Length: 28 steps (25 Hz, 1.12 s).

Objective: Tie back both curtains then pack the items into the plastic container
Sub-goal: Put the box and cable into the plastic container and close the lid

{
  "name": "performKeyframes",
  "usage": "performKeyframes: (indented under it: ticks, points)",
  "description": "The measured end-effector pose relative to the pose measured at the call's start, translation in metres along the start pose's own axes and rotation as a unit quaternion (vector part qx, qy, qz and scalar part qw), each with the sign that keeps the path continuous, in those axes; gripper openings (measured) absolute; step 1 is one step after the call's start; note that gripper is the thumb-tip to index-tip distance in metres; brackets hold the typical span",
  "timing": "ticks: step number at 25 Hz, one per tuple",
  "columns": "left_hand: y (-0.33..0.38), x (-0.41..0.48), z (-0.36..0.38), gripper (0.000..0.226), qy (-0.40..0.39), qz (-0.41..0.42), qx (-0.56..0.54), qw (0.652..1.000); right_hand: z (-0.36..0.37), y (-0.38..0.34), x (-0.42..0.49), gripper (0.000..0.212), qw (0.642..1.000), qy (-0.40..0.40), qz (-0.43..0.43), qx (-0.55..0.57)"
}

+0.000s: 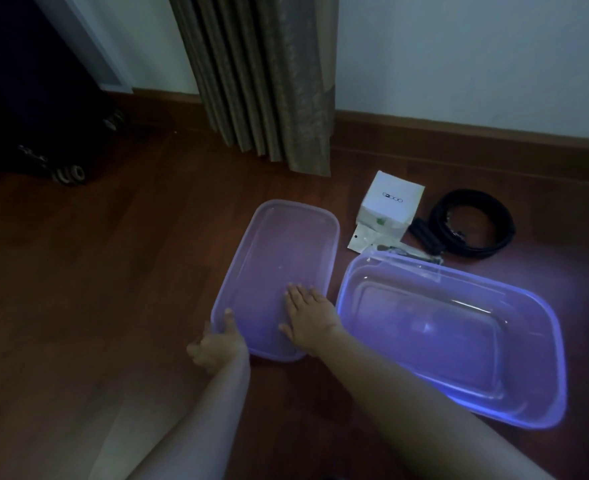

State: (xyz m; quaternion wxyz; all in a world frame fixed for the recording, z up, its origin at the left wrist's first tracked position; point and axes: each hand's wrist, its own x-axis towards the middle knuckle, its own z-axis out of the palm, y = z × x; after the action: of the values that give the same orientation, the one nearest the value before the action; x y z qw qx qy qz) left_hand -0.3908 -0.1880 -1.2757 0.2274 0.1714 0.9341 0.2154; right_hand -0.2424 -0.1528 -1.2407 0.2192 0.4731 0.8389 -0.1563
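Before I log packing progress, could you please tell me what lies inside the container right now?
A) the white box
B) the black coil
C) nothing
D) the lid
C: the container shows only its bare bottom, while the white box and black coil sit on the floor beyond it and the lid lies beside it.

One lid (286,244) at one left hand (216,348) and one right hand (312,320), one plastic container (459,276) right of them. Beyond the hands: one white box (390,202), one black coil (473,223), one curtain (268,81).
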Motion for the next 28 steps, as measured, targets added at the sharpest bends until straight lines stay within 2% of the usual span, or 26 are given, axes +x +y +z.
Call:
performKeyframes:
  ticks: [2, 3, 4, 6, 8, 11, 14, 16, 18, 21, 25, 28]
  points:
    - [0.007, -0.008, -0.004, 0.067, 0.009, -0.021, -0.005, 1.0, -0.017, 0.014, -0.003, 0.065, 0.998, 0.052, -0.03, 0.001]
    - [0.014, -0.013, -0.006, 0.069, 0.023, -0.006, -0.014, 1.0, -0.027, 0.025, -0.007, 0.065, 0.996, 0.085, -0.034, 0.013]
    - [0.025, -0.019, -0.006, 0.07, 0.036, 0.038, -0.03, 0.998, -0.036, 0.041, -0.012, 0.065, 0.992, 0.12, -0.028, 0.028]
    - [0.054, -0.032, -0.004, 0.066, 0.044, 0.2, -0.082, 0.975, -0.046, 0.081, -0.031, 0.066, 0.981, 0.183, -0.003, 0.065]
    - [0.089, -0.045, 0.005, 0.059, 0.004, 0.356, -0.116, 0.927, -0.036, 0.125, -0.062, 0.073, 0.968, 0.229, 0.053, 0.084]
    - [0.151, -0.069, 0.032, 0.051, -0.157, 0.493, -0.068, 0.853, 0.017, 0.183, -0.13, 0.083, 0.949, 0.235, 0.184, 0.099]
    - [0.201, -0.086, 0.074, 0.054, -0.234, 0.599, 0.049, 0.764, 0.074, 0.21, -0.196, 0.086, 0.918, 0.195, 0.311, 0.148]
    - [0.227, -0.092, 0.099, 0.061, -0.253, 0.618, 0.161, 0.727, 0.102, 0.215, -0.22, 0.086, 0.888, 0.229, 0.357, 0.178]
    - [0.242, -0.095, 0.12, 0.072, -0.289, 0.589, 0.222, 0.721, 0.119, 0.216, -0.228, 0.084, 0.853, 0.27, 0.361, 0.263]
    - [0.242, -0.095, 0.138, 0.076, -0.336, 0.565, 0.176, 0.732, 0.123, 0.217, -0.226, 0.073, 0.81, 0.307, 0.333, 0.373]
    - [0.232, -0.099, 0.152, 0.058, -0.283, 0.591, 0.114, 0.747, 0.13, 0.218, -0.224, 0.069, 0.782, 0.326, 0.336, 0.412]
    - [0.226, -0.1, 0.156, 0.051, -0.252, 0.592, 0.092, 0.76, 0.134, 0.217, -0.226, 0.068, 0.782, 0.335, 0.333, 0.407]
